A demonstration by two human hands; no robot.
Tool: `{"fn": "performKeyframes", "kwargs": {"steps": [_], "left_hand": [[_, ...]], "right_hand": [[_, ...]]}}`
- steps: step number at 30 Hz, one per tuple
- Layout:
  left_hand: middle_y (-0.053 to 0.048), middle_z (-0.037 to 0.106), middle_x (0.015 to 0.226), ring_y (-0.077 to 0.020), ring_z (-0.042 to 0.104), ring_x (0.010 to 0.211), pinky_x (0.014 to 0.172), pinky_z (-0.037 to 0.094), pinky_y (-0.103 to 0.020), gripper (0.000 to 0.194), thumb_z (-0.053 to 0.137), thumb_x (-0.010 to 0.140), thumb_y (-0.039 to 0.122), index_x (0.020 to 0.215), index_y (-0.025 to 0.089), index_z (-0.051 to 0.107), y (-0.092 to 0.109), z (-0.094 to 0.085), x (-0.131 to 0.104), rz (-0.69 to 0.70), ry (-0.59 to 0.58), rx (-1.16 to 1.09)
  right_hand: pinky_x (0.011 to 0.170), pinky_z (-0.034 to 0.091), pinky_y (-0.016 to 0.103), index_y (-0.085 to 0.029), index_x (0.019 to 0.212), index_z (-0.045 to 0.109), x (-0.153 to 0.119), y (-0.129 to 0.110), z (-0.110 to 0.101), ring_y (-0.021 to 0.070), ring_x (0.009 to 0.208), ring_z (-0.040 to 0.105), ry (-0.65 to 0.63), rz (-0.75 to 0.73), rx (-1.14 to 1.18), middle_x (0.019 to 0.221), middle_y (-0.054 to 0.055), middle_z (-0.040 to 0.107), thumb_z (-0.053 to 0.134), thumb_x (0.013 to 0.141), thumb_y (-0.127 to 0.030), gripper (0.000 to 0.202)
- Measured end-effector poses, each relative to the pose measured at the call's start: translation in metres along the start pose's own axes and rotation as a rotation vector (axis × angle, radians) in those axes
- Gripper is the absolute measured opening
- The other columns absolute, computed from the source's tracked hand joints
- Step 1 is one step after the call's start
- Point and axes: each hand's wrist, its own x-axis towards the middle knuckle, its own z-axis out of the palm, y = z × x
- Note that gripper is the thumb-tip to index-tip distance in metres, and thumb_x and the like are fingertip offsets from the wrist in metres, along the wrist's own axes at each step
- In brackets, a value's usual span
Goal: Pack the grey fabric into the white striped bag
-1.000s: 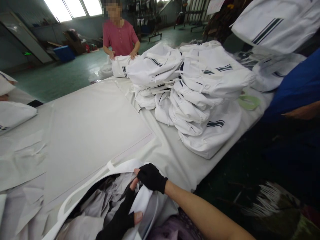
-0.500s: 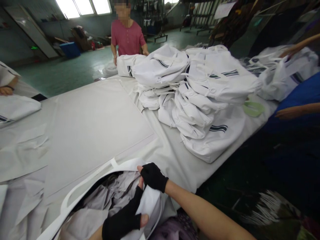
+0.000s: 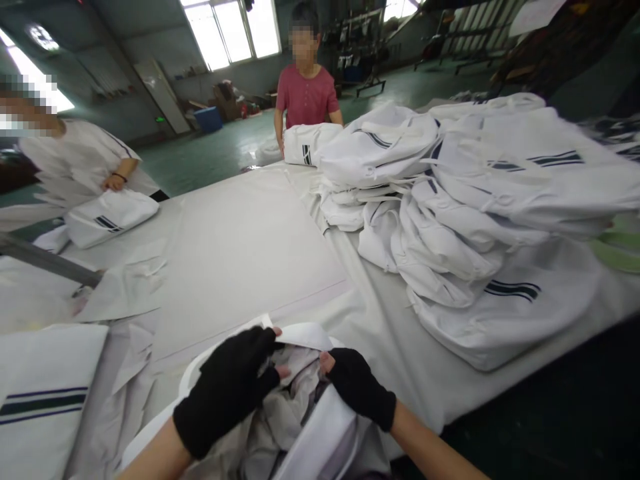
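At the near edge of the table (image 3: 240, 247), a white bag (image 3: 320, 433) is held open by two hands in black fingerless gloves. The left hand (image 3: 227, 387) is laid over the bag's left rim, its fingers curled around the white band (image 3: 305, 333) that edges the mouth; the right hand (image 3: 357, 387) is closed on the rim at the right, with the thumb showing at the opening. Crumpled pale fabric (image 3: 285, 413) is seen inside the bag, between the two hands. A large heap of white garments (image 3: 465, 200) with dark stripes is piled on the right half of the table, well apart from the hands. A folded white piece (image 3: 40, 393) with dark stripes lies at the near left, and loose paper sheets (image 3: 125, 293) lie beyond it. At the far end a person in a red top (image 3: 306, 97) is stood with hands on a bundle (image 3: 310, 143), and at the left a person in white (image 3: 85, 160) is leaned over another bundle (image 3: 110, 213).
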Motion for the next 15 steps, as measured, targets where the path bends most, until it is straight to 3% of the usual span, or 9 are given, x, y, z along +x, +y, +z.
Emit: {"fn": "performKeyframes", "kwargs": {"steps": [2, 4, 6, 8, 12, 15], "left_hand": [[-0.016, 0.06, 0.116, -0.0315, 0.058, 0.102, 0.086, 0.05, -0.046, 0.056, 0.056, 0.087, 0.045, 0.134, 0.015, 0.051, -0.024, 0.001, 0.009, 0.007, 0.019, 0.218], [-0.015, 0.06, 0.11, -0.0294, 0.061, 0.091, 0.073, 0.053, -0.043, 0.056, 0.053, 0.09, 0.038, 0.141, 0.017, 0.043, -0.044, 0.011, 0.015, -0.004, -0.087, 0.354], [-0.012, 0.062, 0.106, -0.0252, 0.064, 0.081, 0.064, 0.052, -0.036, 0.05, 0.046, 0.094, 0.031, 0.143, 0.022, 0.039, -0.06, 0.024, 0.017, 0.008, -0.13, 0.385], [-0.008, 0.067, 0.096, -0.0213, 0.066, 0.071, 0.059, 0.051, -0.031, 0.045, 0.042, 0.096, 0.028, 0.141, 0.024, 0.043, -0.068, 0.034, 0.013, 0.075, -0.087, 0.331], [-0.002, 0.069, 0.074, -0.0167, 0.065, 0.058, 0.053, 0.048, -0.023, 0.041, 0.037, 0.096, 0.027, 0.135, 0.025, 0.051, -0.057, 0.043, -0.014, 0.283, -0.017, 0.103], [-0.003, 0.07, 0.077, -0.0167, 0.066, 0.062, 0.058, 0.053, -0.024, 0.041, 0.035, 0.096, 0.028, 0.133, 0.025, 0.054, -0.03, 0.056, -0.044, 0.223, -0.039, -0.055]], "right_hand": [[0.06, 0.031, 0.029, -0.018, 0.062, 0.049, -0.009, -0.012, -0.004, 0.0132, 0.062, 0.046, 0.001, -0.137, -0.127, 0.063, 0.002, 0.053, 0.026, 0.096, -0.044, 0.048], [0.063, 0.03, 0.031, -0.019, 0.065, 0.049, -0.015, -0.025, -0.004, 0.0145, 0.067, 0.045, -0.016, -0.283, -0.258, 0.069, 0.002, 0.053, 0.029, 0.095, -0.04, 0.042], [0.063, 0.029, 0.031, -0.02, 0.066, 0.049, -0.02, -0.035, 0.0, 0.015, 0.069, 0.044, -0.014, -0.412, -0.325, 0.07, 0.002, 0.052, 0.03, 0.095, -0.038, 0.039], [0.06, 0.028, 0.033, -0.02, 0.063, 0.047, -0.024, -0.041, 0.007, 0.0151, 0.064, 0.042, 0.064, -0.529, -0.39, 0.064, 0.001, 0.051, 0.028, 0.096, -0.038, 0.042], [0.056, 0.025, 0.035, -0.021, 0.054, 0.041, -0.023, -0.049, 0.022, 0.0165, 0.052, 0.039, 0.278, -0.684, -0.6, 0.049, 0.0, 0.045, 0.035, 0.094, -0.034, 0.043], [0.056, 0.031, 0.037, -0.021, 0.065, 0.055, -0.014, -0.05, 0.034, 0.0189, 0.054, 0.048, 0.36, -0.727, -0.638, 0.055, 0.002, 0.055, 0.044, 0.085, -0.02, 0.023]]}}
